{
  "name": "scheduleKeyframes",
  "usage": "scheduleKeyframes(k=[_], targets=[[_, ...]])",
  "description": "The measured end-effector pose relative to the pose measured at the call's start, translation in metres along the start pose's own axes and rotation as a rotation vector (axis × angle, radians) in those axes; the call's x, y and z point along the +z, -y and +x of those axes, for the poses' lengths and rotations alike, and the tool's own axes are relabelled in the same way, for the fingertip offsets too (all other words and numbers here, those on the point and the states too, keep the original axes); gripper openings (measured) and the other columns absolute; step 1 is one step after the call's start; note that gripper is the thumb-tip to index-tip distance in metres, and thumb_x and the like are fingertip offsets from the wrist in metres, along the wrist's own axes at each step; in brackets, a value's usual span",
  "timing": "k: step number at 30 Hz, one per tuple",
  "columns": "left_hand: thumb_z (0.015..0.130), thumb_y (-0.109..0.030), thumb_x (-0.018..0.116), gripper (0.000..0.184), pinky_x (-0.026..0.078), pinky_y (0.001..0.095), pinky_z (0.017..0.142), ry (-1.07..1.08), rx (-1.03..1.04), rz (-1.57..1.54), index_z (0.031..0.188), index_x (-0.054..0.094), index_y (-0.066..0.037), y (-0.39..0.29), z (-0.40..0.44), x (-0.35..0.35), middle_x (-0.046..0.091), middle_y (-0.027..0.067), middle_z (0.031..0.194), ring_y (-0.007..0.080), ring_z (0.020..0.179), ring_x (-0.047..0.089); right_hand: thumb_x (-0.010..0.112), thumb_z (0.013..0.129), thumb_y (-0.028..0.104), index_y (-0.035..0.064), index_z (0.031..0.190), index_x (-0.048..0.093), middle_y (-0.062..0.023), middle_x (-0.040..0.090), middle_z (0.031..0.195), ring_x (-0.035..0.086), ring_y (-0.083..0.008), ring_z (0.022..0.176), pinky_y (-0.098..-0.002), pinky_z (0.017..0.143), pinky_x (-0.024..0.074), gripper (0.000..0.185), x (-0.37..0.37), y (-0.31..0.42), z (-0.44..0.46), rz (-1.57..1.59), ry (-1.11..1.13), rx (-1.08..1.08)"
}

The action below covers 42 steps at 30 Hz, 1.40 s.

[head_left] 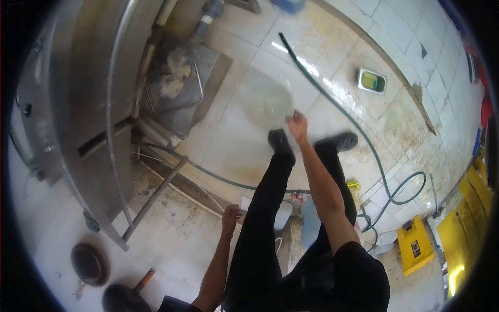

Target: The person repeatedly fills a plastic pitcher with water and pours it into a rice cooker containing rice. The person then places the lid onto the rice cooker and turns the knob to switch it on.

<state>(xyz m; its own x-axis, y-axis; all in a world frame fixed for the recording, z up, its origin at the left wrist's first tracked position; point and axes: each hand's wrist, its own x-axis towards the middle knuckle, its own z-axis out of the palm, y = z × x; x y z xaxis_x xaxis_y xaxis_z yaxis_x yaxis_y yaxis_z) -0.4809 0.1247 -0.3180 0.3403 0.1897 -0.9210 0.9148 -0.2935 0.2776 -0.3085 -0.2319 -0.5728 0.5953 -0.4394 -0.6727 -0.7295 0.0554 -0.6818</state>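
My right hand (297, 126) reaches down over the wet floor, its fingers closed at the rim of a translucent plastic tub (278, 104). The tub is pale and blurred, so its exact outline is hard to make out. Below it is the toe of my left shoe (278, 140). My left hand (232, 216) hangs beside my left knee, fingers loosely bent and apart, with nothing seen in it. A green hose (338, 104) runs along the floor to the right of my right hand.
A metal tray (372, 81) with a yellow-green thing inside lies on the right. Left stands a steel frame (112, 104) by a floor grate (182, 99) with pale scraps. Two pans (89, 264) lie lower left. A yellow case (416, 245) sits lower right.
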Motion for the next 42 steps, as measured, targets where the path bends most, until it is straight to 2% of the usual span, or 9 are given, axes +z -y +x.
scheduleKeyframes(k=[10,12,16,19,24,30,33,38,42], targets=[[0.099,-0.023,0.050,0.024,0.050,0.0272,0.076,0.143,0.440,0.177,0.108,0.058,-0.002,-0.124,-0.003,0.078,0.064,0.0082,0.095,0.0154,0.086,0.062,0.068,0.075,0.020,-0.0088,0.118,0.056,-0.0219,0.066,0.107,0.064,-0.0265,0.100,-0.0347,0.087,0.0482,0.053,-0.197,0.029,-0.122,-0.141,-0.226,-0.028],[0.098,-0.021,0.051,0.025,0.048,0.0288,0.086,0.179,0.484,0.166,0.110,0.057,-0.001,-0.168,-0.010,0.132,0.063,0.0085,0.102,0.0174,0.096,0.061,0.065,0.076,0.015,-0.0086,0.119,0.055,-0.0186,0.066,0.106,0.062,-0.0221,0.098,-0.0318,0.085,0.0477,0.050,-0.250,0.049,-0.166,0.312,-0.106,-0.010],[0.101,-0.037,0.039,0.049,0.028,0.0350,0.110,0.410,0.703,0.183,0.132,0.048,0.001,-0.276,-0.078,0.257,0.051,0.0126,0.134,0.0249,0.129,0.042,0.062,0.078,0.011,-0.0073,0.118,0.057,-0.0140,0.067,0.104,0.061,-0.0177,0.094,-0.0294,0.083,0.0473,0.044,-0.336,0.086,-0.262,0.507,-0.195,0.110],[0.101,-0.047,0.028,0.062,0.019,0.0360,0.114,0.662,0.680,0.134,0.140,0.040,0.000,-0.328,-0.176,0.338,0.039,0.0130,0.145,0.0262,0.137,0.031,0.058,0.081,0.007,-0.0066,0.114,0.059,-0.0055,0.065,0.093,0.060,-0.0161,0.085,-0.0271,0.077,0.0471,0.036,-0.398,0.119,-0.321,0.378,-0.346,0.018],[0.099,-0.054,0.023,0.069,0.018,0.0367,0.114,0.952,0.991,0.342,0.142,0.036,-0.001,-0.347,-0.303,0.423,0.037,0.0125,0.147,0.0260,0.138,0.029,0.058,0.081,0.011,0.0002,0.096,0.065,-0.0023,0.062,0.083,0.055,-0.0105,0.071,-0.0253,0.060,0.0420,0.019,-0.478,0.169,-0.420,0.802,-0.542,0.095],[0.100,-0.050,0.028,0.063,0.022,0.0352,0.112,1.177,0.659,0.449,0.140,0.039,-0.003,-0.353,-0.419,0.553,0.041,0.0116,0.143,0.0234,0.135,0.033,0.061,0.078,0.015,0.0051,0.069,0.061,0.0002,0.055,0.066,0.048,-0.0092,0.062,-0.0266,0.055,0.0345,0.013,-0.555,0.178,-0.496,1.065,-0.860,0.114],[0.100,-0.050,0.031,0.060,0.028,0.0347,0.109,1.304,0.763,0.560,0.135,0.044,-0.003,-0.326,-0.471,0.624,0.047,0.0103,0.136,0.0211,0.130,0.039,0.061,0.078,0.017,0.0048,0.070,0.061,-0.0001,0.054,0.066,0.046,-0.0095,0.061,-0.0269,0.057,0.0347,0.015,-0.583,0.161,-0.514,1.196,-1.050,0.180],[0.100,-0.046,0.034,0.049,0.040,0.0307,0.097,1.587,0.337,0.520,0.121,0.050,-0.005,-0.274,-0.559,0.725,0.055,0.0067,0.117,0.0160,0.111,0.052,0.059,0.080,0.019,0.0018,0.075,0.062,-0.0009,0.054,0.069,0.047,-0.0115,0.065,-0.0282,0.061,0.0363,0.018,-0.661,0.132,-0.555,1.149,-1.175,0.305],[0.100,-0.045,0.035,0.047,0.042,0.0297,0.095,1.762,0.262,0.626,0.120,0.051,-0.006,-0.214,-0.593,0.828,0.056,0.0057,0.115,0.0153,0.108,0.053,0.055,0.083,0.021,-0.0016,0.077,0.063,-0.0028,0.056,0.072,0.049,-0.0134,0.069,-0.0296,0.065,0.0381,0.025,-0.732,0.119,-0.576,1.183,-1.301,0.396]])
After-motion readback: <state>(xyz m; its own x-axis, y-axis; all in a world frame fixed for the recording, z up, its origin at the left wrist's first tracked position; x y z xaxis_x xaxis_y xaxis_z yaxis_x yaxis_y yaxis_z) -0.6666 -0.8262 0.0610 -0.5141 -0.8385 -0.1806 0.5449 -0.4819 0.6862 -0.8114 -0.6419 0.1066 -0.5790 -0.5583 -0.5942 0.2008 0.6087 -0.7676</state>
